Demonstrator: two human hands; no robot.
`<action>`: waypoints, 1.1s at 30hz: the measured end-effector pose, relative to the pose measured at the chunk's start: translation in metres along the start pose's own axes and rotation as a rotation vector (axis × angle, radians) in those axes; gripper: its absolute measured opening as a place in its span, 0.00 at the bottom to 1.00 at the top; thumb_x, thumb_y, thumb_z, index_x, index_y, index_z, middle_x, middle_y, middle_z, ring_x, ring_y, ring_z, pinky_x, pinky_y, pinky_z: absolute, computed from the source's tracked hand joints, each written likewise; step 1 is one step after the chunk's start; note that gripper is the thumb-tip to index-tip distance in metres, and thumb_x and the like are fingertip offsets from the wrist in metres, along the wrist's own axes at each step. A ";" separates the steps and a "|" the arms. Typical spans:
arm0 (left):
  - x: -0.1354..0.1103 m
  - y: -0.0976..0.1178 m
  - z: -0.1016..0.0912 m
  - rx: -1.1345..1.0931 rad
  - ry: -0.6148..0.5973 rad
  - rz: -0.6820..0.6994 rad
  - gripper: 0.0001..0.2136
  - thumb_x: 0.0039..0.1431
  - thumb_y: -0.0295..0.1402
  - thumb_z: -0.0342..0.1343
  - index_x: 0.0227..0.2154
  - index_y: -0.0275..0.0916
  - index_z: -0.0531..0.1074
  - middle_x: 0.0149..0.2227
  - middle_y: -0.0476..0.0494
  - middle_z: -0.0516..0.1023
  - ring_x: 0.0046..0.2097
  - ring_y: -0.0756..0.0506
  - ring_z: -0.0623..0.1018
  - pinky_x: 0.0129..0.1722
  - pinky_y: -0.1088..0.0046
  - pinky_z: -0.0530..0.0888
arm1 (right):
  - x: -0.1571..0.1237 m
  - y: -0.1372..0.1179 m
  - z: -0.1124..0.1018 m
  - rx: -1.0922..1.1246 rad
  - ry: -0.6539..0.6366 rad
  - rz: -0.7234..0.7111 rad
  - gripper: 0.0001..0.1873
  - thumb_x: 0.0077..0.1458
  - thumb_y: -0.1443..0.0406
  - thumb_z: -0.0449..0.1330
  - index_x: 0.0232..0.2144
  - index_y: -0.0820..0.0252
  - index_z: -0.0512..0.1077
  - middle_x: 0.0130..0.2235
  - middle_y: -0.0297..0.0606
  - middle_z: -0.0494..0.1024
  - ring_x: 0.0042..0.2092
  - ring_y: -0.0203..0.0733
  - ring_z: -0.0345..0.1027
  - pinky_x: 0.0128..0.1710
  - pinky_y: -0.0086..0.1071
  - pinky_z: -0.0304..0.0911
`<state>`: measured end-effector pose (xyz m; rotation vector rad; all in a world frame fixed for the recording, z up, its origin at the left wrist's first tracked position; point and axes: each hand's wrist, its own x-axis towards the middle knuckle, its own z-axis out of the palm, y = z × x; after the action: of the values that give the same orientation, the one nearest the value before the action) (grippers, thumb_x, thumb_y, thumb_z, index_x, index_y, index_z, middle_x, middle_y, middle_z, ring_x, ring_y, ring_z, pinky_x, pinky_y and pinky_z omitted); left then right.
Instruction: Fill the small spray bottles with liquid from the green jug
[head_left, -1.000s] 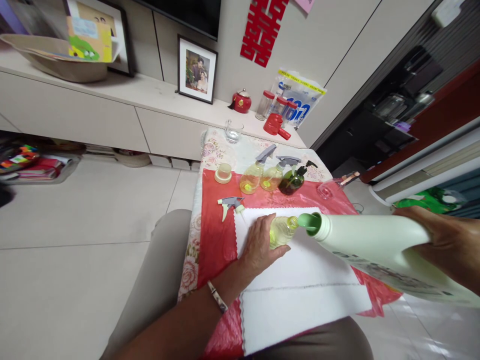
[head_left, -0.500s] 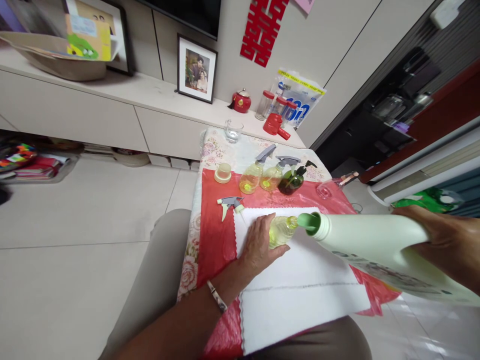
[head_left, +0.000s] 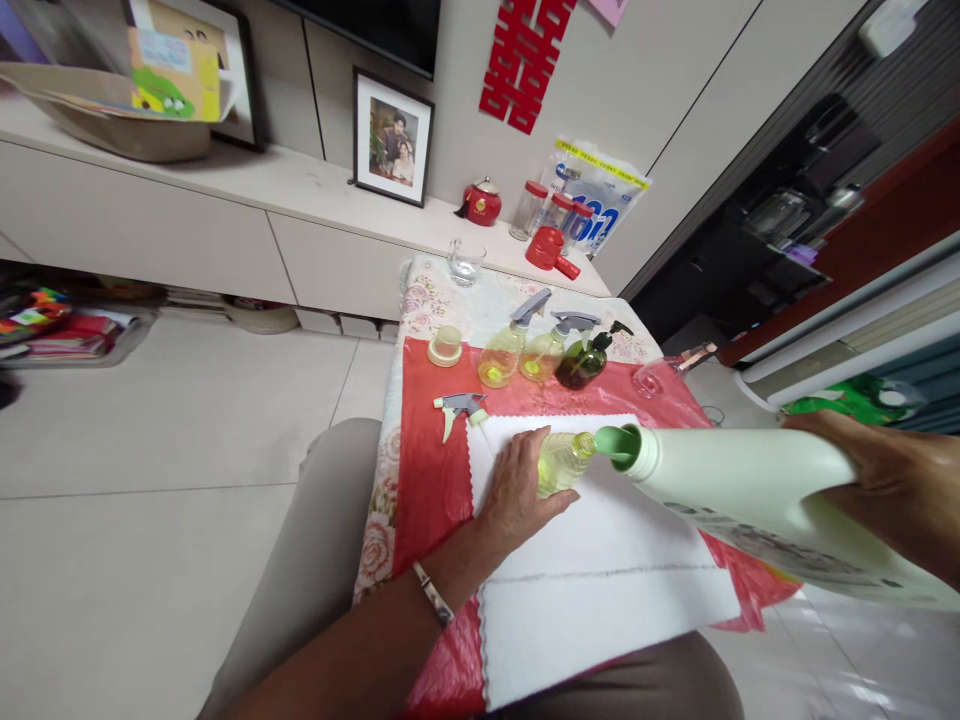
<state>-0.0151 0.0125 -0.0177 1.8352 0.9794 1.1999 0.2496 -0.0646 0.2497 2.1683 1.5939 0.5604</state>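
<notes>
My left hand (head_left: pixel 521 485) is wrapped round a clear yellowish spray bottle (head_left: pixel 561 463) without its top, on a white cloth (head_left: pixel 600 600). My right hand (head_left: pixel 892 480) grips the handle of a large pale green detergent jug (head_left: pixel 750 470), tipped on its side. The jug's green spout meets or nearly meets the bottle's mouth; whether liquid runs between them I cannot tell. Left of the bottle lies a grey and white spray trigger (head_left: pixel 463 408). Behind it a pale green cap (head_left: pixel 445 346) sits on the red plastic sheet (head_left: pixel 431 460).
Two spray bottles with grey triggers (head_left: pixel 504 350) and a dark green pump bottle (head_left: pixel 585 360) stand behind the cloth. A clear pink bottle (head_left: pixel 667 372) lies to their right. A glass cup (head_left: pixel 466 262) is at the table's far edge, before a low cabinet (head_left: pixel 337 255).
</notes>
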 end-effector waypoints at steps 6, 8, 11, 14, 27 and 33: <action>0.000 -0.001 0.000 0.002 -0.003 0.004 0.42 0.47 0.31 0.71 0.62 0.42 0.54 0.58 0.36 0.69 0.60 0.33 0.70 0.61 0.47 0.70 | 0.001 0.003 0.005 -0.029 0.042 -0.027 0.19 0.51 0.55 0.56 0.46 0.34 0.73 0.29 0.29 0.76 0.24 0.42 0.68 0.22 0.30 0.56; 0.000 -0.001 0.000 -0.002 -0.005 0.000 0.42 0.46 0.31 0.71 0.62 0.43 0.54 0.58 0.36 0.69 0.59 0.33 0.71 0.61 0.47 0.70 | 0.001 0.002 0.003 -0.026 0.033 -0.021 0.20 0.50 0.55 0.56 0.46 0.35 0.73 0.28 0.29 0.76 0.24 0.42 0.68 0.22 0.29 0.56; 0.000 -0.001 0.000 -0.005 -0.005 -0.005 0.43 0.46 0.31 0.72 0.62 0.44 0.54 0.58 0.37 0.68 0.59 0.33 0.71 0.60 0.46 0.70 | 0.001 -0.005 -0.004 0.000 -0.010 0.001 0.21 0.47 0.54 0.56 0.45 0.35 0.74 0.29 0.30 0.77 0.25 0.44 0.69 0.21 0.30 0.56; 0.000 0.000 0.000 -0.006 -0.010 -0.002 0.43 0.46 0.31 0.72 0.62 0.44 0.53 0.58 0.36 0.68 0.60 0.33 0.71 0.60 0.46 0.70 | 0.001 -0.009 -0.009 -0.003 -0.008 0.026 0.19 0.48 0.53 0.55 0.44 0.34 0.74 0.29 0.30 0.77 0.24 0.44 0.69 0.22 0.30 0.57; 0.001 -0.001 0.000 0.000 -0.004 -0.011 0.42 0.46 0.31 0.72 0.62 0.42 0.55 0.58 0.35 0.69 0.59 0.33 0.71 0.61 0.47 0.70 | -0.001 -0.001 -0.002 -0.049 0.066 -0.032 0.20 0.48 0.55 0.56 0.44 0.34 0.75 0.26 0.32 0.74 0.21 0.42 0.64 0.19 0.28 0.55; 0.000 -0.001 0.000 0.003 -0.005 0.001 0.42 0.47 0.32 0.71 0.62 0.43 0.54 0.58 0.36 0.68 0.60 0.33 0.71 0.61 0.46 0.70 | 0.000 -0.010 -0.010 -0.007 0.022 -0.003 0.19 0.48 0.53 0.55 0.43 0.35 0.76 0.27 0.32 0.76 0.22 0.43 0.66 0.20 0.29 0.56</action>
<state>-0.0154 0.0135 -0.0184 1.8407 0.9782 1.1946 0.2364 -0.0608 0.2532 2.1612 1.6043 0.5902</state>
